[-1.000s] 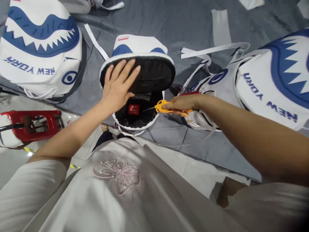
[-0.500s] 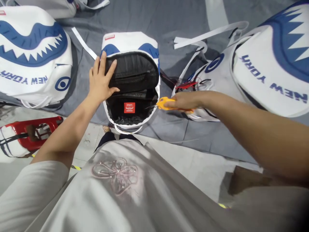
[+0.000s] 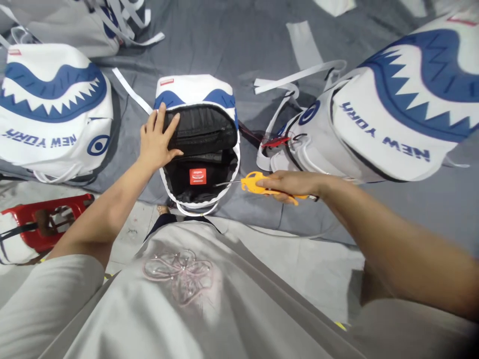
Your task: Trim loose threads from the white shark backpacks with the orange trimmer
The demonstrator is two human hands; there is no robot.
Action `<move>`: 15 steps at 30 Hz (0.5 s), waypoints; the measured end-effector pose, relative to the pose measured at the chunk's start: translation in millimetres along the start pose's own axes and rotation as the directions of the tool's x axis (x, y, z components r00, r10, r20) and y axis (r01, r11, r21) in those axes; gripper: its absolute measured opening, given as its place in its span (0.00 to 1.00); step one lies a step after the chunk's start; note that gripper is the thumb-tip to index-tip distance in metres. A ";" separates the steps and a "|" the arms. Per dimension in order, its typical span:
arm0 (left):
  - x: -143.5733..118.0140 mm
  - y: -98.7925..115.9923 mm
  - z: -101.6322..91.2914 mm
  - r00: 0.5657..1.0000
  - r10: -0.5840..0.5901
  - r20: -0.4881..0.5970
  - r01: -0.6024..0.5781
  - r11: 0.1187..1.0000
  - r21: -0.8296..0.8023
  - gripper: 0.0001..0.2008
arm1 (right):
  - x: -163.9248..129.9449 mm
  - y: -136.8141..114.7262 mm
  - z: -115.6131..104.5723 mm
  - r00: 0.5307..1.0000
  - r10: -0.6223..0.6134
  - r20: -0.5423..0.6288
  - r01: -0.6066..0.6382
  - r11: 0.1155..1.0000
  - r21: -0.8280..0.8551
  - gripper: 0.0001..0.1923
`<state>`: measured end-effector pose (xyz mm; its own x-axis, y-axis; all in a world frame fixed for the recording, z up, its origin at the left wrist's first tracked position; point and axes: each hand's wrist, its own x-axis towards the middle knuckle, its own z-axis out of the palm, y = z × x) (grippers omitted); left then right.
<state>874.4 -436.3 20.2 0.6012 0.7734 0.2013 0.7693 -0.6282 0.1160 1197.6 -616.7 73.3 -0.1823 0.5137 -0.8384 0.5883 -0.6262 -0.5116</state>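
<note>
Head view, open backpack (image 3: pixel 204 124), right hand (image 3: pixel 294 183) gripping blowgun (image 3: pixel 256 182) (orange)

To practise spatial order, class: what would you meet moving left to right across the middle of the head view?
Toothed white backpack → left hand → red label → orange tool → blue NEW YORK lettering at the right.

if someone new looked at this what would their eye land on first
Probably the bright orange-yellow tool in the person's right grip, its thin rod pointing into the mouth of the open white bag. Inside that bag, a red label stands out against the black lining. Next might come the jagged white teeth on blue across the right-hand bag and the left-hand bag.
</note>
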 end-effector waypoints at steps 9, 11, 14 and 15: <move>-3.1 2.4 -2.6 1.000 -0.008 0.022 0.008 1.000 0.009 0.43 | 46.5 64.7 47.4 0.968 -0.109 -0.228 0.185 0.920 0.346 0.32; -14.6 6.1 -12.0 0.998 0.033 -0.048 -0.037 0.995 -0.096 0.35 | 47.2 78.3 60.7 0.947 -0.100 -0.307 0.209 0.914 0.347 0.33; -42.8 -2.4 -21.6 0.964 -0.042 -0.263 -0.076 0.902 -0.426 0.22 | 38.4 101.9 72.2 0.939 -0.079 -0.334 0.232 0.863 0.448 0.33; -50.7 -11.1 -20.5 0.928 -0.198 -0.316 -0.022 0.817 -0.577 0.22 | 34.9 110.4 73.9 0.939 -0.098 -0.329 0.263 0.820 0.508 0.32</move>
<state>831.0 -470.3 28.6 0.3371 0.8151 0.4712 0.4902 -0.5793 0.6513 1198.0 -711.2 -26.4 0.0304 0.7367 -0.6756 0.0341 -0.6762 -0.7359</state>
